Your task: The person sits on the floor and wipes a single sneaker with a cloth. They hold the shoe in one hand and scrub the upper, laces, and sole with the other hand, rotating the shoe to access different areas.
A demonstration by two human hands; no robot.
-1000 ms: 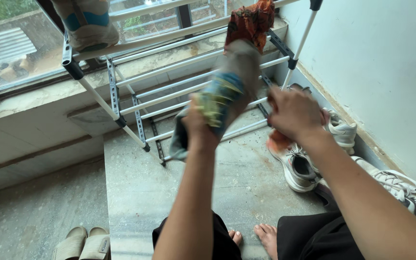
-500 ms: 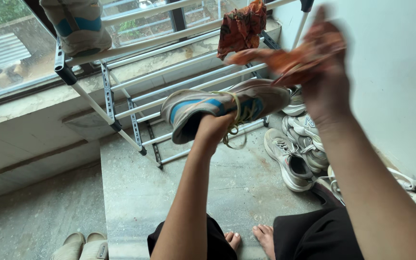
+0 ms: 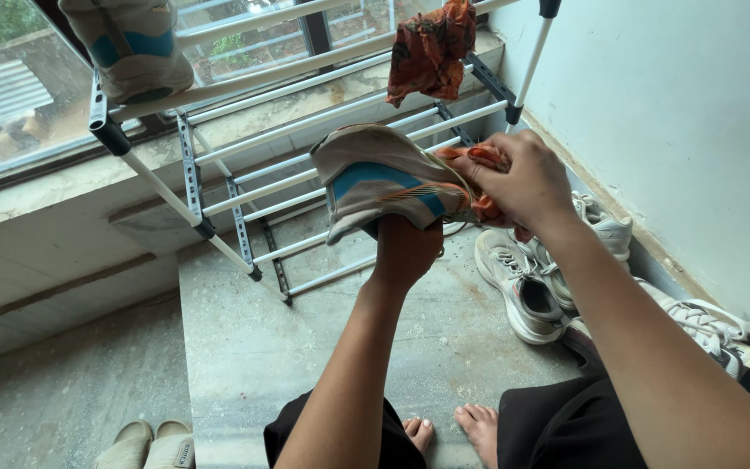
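Ideally, the left hand [image 3: 405, 250] grips the sneaker [image 3: 383, 178] steady from below while the right hand [image 3: 518, 178], fingers closed on the orange cloth [image 3: 483, 156], wipes firmly.

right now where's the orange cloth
In the head view the orange cloth is bunched in the right hand, pressed against the shoe held up by the left hand, just before the drying rack.
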